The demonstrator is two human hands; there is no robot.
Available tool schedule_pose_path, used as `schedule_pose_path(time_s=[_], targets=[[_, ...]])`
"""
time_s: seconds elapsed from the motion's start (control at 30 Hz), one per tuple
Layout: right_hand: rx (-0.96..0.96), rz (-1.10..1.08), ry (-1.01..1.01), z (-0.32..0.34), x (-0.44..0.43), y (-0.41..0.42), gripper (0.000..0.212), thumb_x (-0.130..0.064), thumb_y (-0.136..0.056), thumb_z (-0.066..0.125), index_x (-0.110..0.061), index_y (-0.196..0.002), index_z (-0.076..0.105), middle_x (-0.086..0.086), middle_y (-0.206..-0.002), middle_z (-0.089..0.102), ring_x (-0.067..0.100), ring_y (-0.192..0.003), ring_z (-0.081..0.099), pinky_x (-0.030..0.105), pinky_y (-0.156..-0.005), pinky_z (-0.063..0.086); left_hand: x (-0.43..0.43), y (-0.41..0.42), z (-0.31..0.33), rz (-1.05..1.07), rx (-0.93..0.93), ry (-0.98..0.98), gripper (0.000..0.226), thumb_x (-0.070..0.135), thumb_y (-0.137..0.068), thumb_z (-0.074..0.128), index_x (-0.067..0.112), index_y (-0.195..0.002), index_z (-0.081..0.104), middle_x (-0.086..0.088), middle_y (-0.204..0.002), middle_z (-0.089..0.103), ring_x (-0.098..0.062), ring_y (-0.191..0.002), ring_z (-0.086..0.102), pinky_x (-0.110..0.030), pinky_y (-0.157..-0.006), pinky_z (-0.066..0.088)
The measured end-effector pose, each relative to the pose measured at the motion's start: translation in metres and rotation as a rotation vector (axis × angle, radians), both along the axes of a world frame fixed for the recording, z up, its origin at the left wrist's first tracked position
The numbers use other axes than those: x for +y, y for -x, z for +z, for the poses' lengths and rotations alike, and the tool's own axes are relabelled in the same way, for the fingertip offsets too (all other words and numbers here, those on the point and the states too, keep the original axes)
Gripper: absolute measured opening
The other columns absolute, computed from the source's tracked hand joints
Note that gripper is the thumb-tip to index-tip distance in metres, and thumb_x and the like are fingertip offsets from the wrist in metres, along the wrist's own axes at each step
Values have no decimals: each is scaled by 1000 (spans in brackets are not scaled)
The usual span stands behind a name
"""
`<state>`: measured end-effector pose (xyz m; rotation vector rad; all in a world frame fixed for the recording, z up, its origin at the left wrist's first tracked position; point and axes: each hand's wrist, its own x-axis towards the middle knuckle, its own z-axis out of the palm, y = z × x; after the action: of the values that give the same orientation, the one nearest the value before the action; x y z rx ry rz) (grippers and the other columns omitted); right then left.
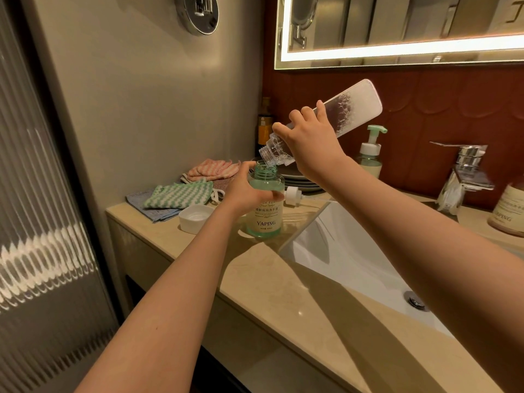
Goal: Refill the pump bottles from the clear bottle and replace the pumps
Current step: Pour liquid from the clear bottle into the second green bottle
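R hand [310, 140] grips clear bottle [326, 120] tipped, mouth over green pump bottle [265, 205]; L hand [245, 191] grips it.

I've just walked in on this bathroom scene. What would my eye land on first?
At the centre, the right hand tips a clear bottle neck-down over the open neck of a green pump bottle, which the left hand grips on the countertop. A white pump lies just behind that bottle, and a white cap sits to its left. Above, a lit mirror glows on the wall.
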<state>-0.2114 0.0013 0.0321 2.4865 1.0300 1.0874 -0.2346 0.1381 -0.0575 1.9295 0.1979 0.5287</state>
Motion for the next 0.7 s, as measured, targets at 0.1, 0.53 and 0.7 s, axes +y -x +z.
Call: schedule_pose_path(time_s=[0.1,0.53,0.7], targets=[[-2,0,15,1,1,1,55,-11,-91,54,-13,-141,31,19,-141,34,37,-134,27,53,-114,4,-1,0,0,1,-2,-3,70,24,-63,84,30,-117,39,-2,-127,56,-23,-114,52,-44,-96,44],[-30,7,63,4,5,2,51,-12,-93,53,-13,-140,33,20,-142,33,39,-135,24,53,-114,2,-1,1,0,6,13,4,72,24,-64,84,28,-121,39,-2,-129,55,-23,-116,51,-39,-92,42],[-43,15,67,4,5,2,48,-11,-93,52,-11,-138,34,21,-140,34,39,-134,26,53,-114,2,-3,2,1,10,11,6,66,24,-64,84,33,-111,37,-1,-126,57,-21,-114,51,-35,-88,40]])
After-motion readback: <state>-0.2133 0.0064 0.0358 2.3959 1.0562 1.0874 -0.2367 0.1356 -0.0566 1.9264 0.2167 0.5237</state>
